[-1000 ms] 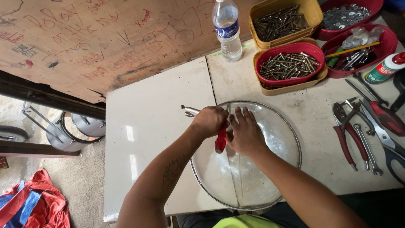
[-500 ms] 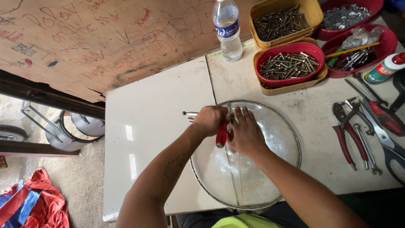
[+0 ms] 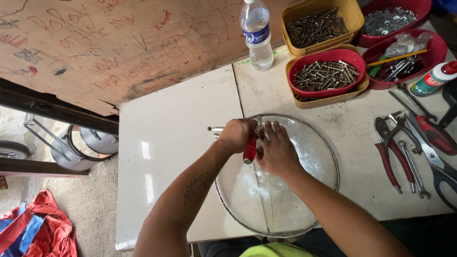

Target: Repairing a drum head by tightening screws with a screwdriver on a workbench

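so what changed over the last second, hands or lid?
Very little. The left hand keeps its grip on the red-handled tool, shifting slightly up toward the rim of the glass lid. The right hand stays pressed flat on the lid. Nothing taken or let go; bottle, screw trays and pliers unchanged.

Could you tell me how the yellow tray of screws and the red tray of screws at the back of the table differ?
The yellow tray is rectangular with squared corners; the red tray is rounder, with curved sides. The yellow tray sits farther back, beside the water bottle; the red tray lies nearer the glass lid and rests nested in another yellow tray. Both hold loose metal screws and stand untouched by either hand.
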